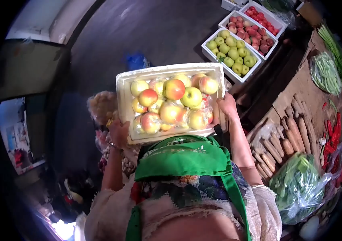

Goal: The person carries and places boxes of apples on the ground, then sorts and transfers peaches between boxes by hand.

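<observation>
A white foam box (170, 69) full of red and yellow apples (171, 112) is held level in front of my body, just above the green apron (183, 160). Some of the apples are under clear plastic. My left hand (119, 131) grips the box at its lower left corner, beside bags of produce. On the right edge, my right hand (228, 106) holds the box with its fingers partly hidden by the wall.
White boxes of green apples (232, 52), peaches (251, 33) and tomatoes (262, 19) stand at the upper right. Root vegetables (295, 132), red chillies (333, 136) and bagged greens (299, 184) lie on the right. A blue bag (137, 62) is beyond the held box.
</observation>
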A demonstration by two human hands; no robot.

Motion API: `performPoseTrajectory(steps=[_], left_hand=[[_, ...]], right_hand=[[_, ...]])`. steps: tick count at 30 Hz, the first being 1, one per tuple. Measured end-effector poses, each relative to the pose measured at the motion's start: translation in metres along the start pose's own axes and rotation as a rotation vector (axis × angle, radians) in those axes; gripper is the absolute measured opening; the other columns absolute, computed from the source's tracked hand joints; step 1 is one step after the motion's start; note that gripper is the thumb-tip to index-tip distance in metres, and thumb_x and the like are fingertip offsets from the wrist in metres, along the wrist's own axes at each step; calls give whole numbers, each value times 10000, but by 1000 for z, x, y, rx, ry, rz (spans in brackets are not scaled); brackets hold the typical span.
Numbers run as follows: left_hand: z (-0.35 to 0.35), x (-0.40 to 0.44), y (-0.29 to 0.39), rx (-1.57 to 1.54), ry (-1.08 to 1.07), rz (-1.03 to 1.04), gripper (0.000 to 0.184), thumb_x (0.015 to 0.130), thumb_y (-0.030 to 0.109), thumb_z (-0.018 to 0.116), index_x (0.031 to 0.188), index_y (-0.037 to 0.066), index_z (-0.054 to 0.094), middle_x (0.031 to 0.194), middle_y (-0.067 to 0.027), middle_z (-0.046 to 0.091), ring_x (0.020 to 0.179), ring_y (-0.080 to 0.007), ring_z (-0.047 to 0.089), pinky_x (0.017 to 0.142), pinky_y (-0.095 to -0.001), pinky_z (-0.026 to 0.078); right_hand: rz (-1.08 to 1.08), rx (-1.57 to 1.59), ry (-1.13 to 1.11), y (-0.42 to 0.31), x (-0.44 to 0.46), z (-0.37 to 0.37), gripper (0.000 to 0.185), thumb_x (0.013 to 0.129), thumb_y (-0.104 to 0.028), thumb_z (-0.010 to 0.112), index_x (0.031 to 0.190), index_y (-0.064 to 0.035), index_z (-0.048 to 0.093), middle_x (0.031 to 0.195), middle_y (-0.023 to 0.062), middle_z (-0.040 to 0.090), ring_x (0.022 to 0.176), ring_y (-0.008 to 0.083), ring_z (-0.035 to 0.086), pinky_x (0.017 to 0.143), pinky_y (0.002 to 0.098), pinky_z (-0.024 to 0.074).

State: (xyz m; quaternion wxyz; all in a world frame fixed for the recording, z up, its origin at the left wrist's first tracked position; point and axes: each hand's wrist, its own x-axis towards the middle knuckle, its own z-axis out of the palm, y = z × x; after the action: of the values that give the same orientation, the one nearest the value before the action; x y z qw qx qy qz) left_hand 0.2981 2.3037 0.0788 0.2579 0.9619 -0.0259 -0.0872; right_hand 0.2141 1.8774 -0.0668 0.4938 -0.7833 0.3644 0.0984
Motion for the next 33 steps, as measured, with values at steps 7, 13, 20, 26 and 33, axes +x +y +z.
performPoseTrajectory(steps=[7, 13, 20, 26, 33], left_hand=[[37, 223, -65, 140, 70, 100, 249, 768, 151, 609, 970, 6, 629, 818, -235, 654, 757, -405, 640, 671, -461, 493], [12, 319, -85, -21, 18, -8, 263, 779, 113, 598, 1015, 4, 633, 895, -232, 672, 857, -397, 654, 744, -426, 506], [22, 456, -56, -135, -47, -182, 297, 748, 97, 636, 1021, -16, 656, 871, -174, 708, 797, -276, 687, 734, -368, 517], [70, 633, -15, -76, -119, -88, 225, 747, 104, 651, 943, -9, 649, 832, -168, 698, 757, -285, 680, 703, -365, 507], [219, 830, -29, -118, -300, -153, 248, 793, 101, 639, 1002, -31, 653, 869, -94, 697, 780, -156, 631, 725, -315, 495]], right_hand=[[-285, -34, 176, -26, 212, 130, 388, 768, -152, 635, 1123, 6, 645, 995, 197, 701, 956, 286, 670, 856, 380, 500], [-48, -93, -83, -179, 265, 129, 414, 778, -168, 617, 1158, -6, 600, 1016, 241, 676, 987, 374, 646, 876, 432, 491], [-36, -307, -113, -267, 399, 124, 337, 806, -196, 537, 1062, 9, 614, 1032, 279, 643, 1009, 429, 607, 898, 489, 473], [-95, -466, -55, -303, 566, 113, 276, 797, -163, 530, 978, 27, 616, 976, 281, 655, 953, 437, 625, 861, 493, 499], [77, -264, 66, -263, 713, 120, 358, 817, -218, 567, 1089, 13, 594, 1055, 263, 640, 1042, 432, 586, 939, 480, 453]])
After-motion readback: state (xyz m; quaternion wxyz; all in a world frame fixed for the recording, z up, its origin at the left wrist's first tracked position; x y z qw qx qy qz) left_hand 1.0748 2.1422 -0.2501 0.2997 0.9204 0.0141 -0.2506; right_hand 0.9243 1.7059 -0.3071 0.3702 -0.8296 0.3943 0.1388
